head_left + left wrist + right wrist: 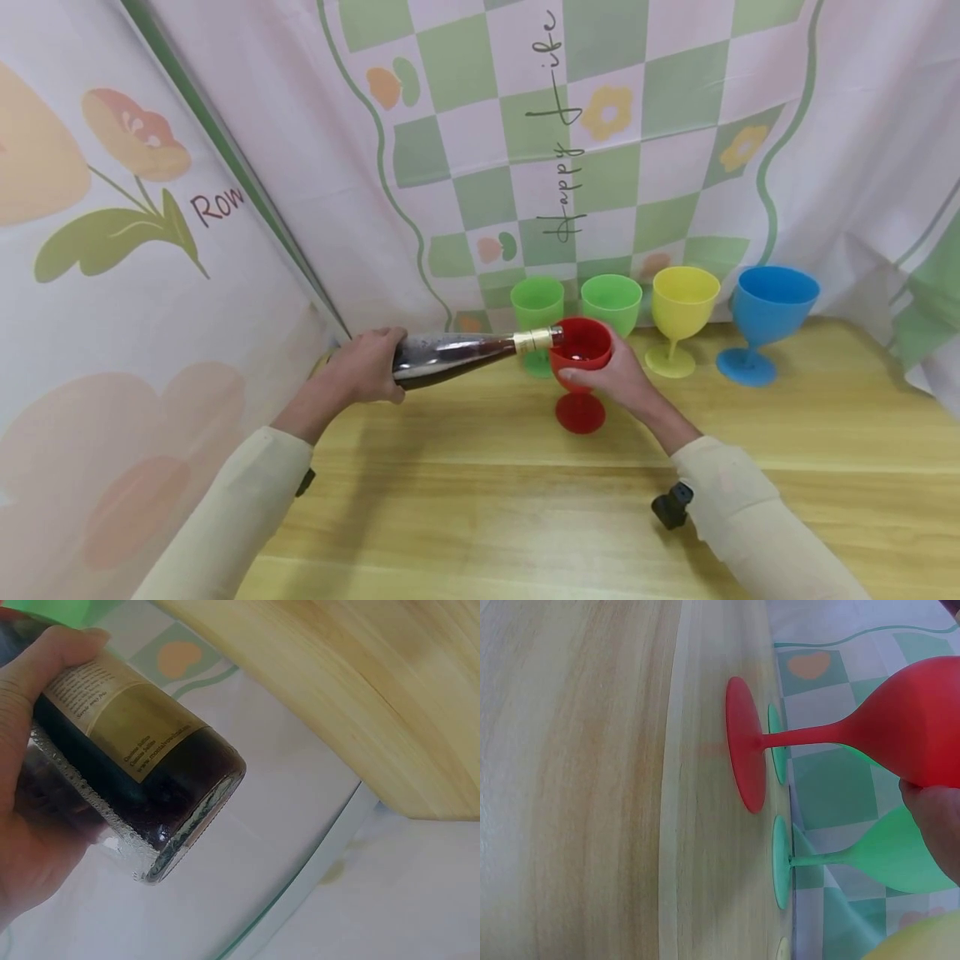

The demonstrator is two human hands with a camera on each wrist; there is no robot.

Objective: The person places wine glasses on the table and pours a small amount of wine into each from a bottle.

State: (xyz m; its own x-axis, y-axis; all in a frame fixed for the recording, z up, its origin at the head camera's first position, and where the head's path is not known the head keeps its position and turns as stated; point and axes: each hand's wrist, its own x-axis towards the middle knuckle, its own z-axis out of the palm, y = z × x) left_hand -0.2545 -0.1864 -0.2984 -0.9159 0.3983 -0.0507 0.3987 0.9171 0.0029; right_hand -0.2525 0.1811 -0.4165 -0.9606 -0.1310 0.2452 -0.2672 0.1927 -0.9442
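My left hand (369,367) grips a dark glass wine bottle (450,357) around its lower body. The bottle lies tilted close to level, its gold-banded neck pointing right and its mouth over the rim of a red goblet (580,379). A gold and cream label (124,712) and the bottle's base show in the left wrist view. With my right hand (617,372), I hold the red goblet by its bowl from the right side. The goblet stands upright; a shiny dark red patch shows inside. Whether its foot (745,746) touches the table, I cannot tell.
Behind stand two green goblets (537,302), the left one partly hidden, then a yellow goblet (684,304) and a blue goblet (772,308) to the right. A patterned cloth (480,192) hangs behind the wooden table (510,517), and another cloth (150,333) hangs at left.
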